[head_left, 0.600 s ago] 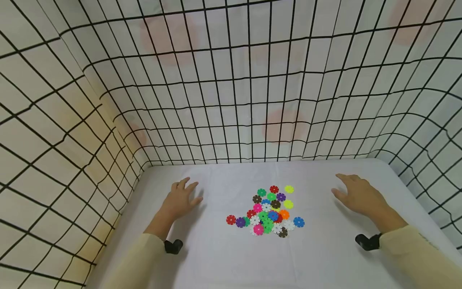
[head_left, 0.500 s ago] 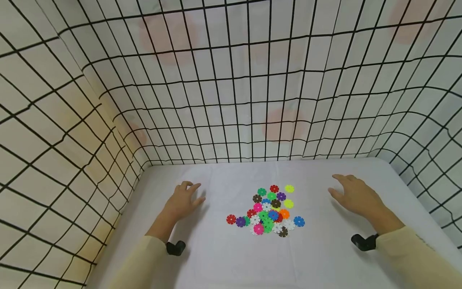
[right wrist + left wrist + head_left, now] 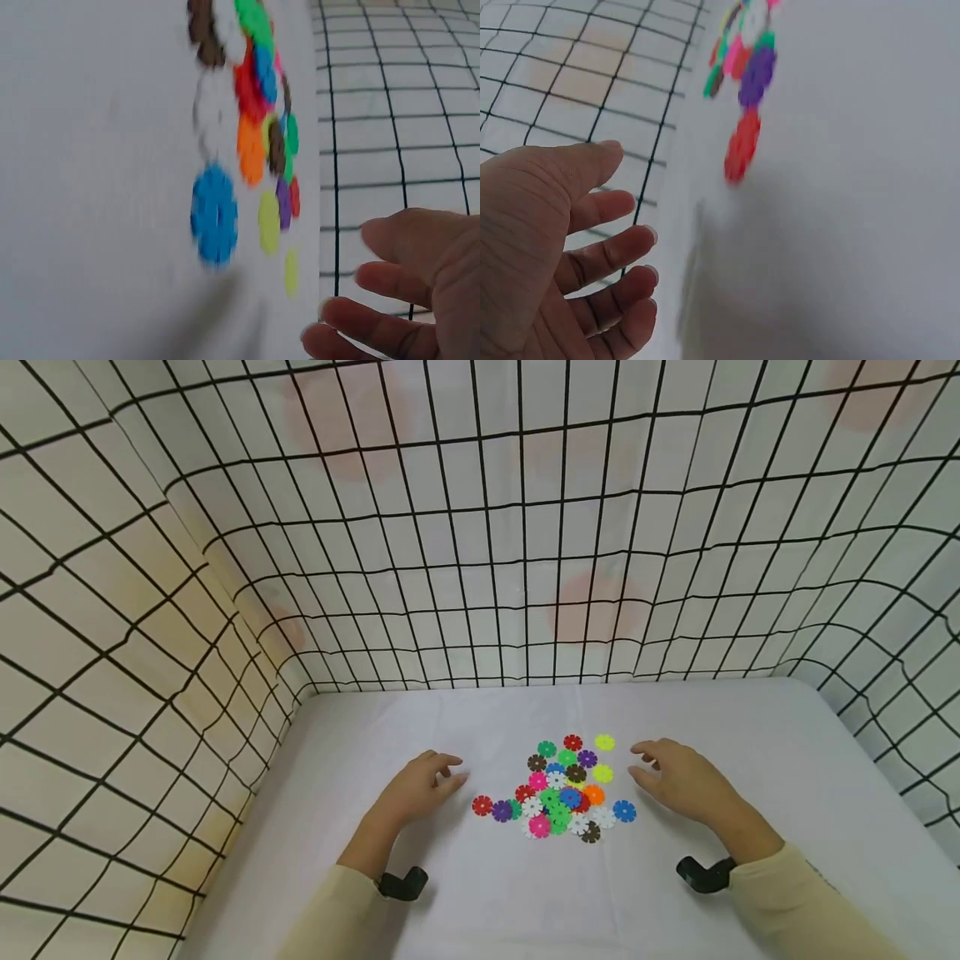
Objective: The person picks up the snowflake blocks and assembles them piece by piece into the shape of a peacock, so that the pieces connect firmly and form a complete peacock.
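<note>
A loose heap of notched plastic discs in many colours, some overlapping, lies mid-table in the head view; a green disc is near its middle. To the left of the heap my left hand hovers with loosely bent fingers, holding nothing. Its nearest piece is a red disc, also seen in the left wrist view. On the other side my right hand is held above the cloth, fingers relaxed and nothing in them. Closest to it are a blue disc and a yellow disc. Neither hand touches a disc.
A white cloth covers the table. Black wire grid panels stand along its back and sides, with pale cloth behind them. A black wrist device sits below my left hand, and another black device below my right.
Both hands have moved inward toward the heap, the left hand to the right and the right hand to the left. The discs lie in the same arrangement; the head view has tilted slightly.
</note>
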A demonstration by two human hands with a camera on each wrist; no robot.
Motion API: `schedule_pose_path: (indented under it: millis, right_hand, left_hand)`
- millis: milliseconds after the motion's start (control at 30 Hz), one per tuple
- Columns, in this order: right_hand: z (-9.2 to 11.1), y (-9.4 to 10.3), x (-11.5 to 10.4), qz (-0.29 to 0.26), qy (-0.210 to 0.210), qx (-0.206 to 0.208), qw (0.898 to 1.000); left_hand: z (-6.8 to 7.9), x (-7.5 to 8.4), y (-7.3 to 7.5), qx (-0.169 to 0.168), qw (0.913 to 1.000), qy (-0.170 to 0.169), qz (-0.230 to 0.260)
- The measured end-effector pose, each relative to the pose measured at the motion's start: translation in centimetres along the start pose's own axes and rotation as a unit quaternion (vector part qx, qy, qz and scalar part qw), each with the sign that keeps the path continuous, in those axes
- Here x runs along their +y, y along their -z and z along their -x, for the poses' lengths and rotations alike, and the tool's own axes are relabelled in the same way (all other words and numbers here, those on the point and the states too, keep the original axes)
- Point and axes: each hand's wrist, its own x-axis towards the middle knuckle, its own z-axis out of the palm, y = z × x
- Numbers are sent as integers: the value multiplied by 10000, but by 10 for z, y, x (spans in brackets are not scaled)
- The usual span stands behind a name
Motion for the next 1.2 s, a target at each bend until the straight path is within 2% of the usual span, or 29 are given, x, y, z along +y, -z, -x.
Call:
schedule_pose_path:
  millis: [167,233,367,467,567,733,867,1000,1067,1100,1133,1200]
  right_hand:
    - [-5,-18,-28,-715,151,-472,9962]
    - [-7,-25,-39,-919,152,-730,9930]
    - [-12,-36,-57,-1153,37,-1070,9876]
    - [-13,-41,-66,-1272,-132,-1043,9863]
    - [-13,-47,-70,-1345,-297,-996,9854]
    - [-11,-55,-66,-1371,-472,-863,9857]
    - [-11,-56,-59,-1430,-461,-699,9862]
    - [-10,-53,-55,-1652,-453,-451,9842]
    - [-9,-49,-56,-1904,-398,-256,9806]
    - [-7,-46,-58,-2078,-366,-144,9774]
    - [-6,-44,-61,-2277,-320,-23,9732]
    - [-4,-40,-67,-2755,-189,192,9609]
  left_hand:
    - [-2,24,-24,-27,9970,-300,713]
    - [-3,34,-35,-77,9953,-456,847]
    - [-6,52,-58,-75,9962,-717,481]
    - [-8,60,-72,117,9968,-781,81]
    - [-8,62,-80,379,9966,-725,11]
    - [-10,59,-87,638,9954,-575,426]
    - [-11,60,-88,857,9899,-555,980]
    - [-7,65,-84,1248,9778,-426,1626]
    - [-5,69,-79,1321,9669,-257,2166]
    - [-4,72,-76,1253,9581,-178,2568]
    - [-3,75,-73,1135,9457,-77,3044]
    - [0,81,-67,786,9107,182,4051]
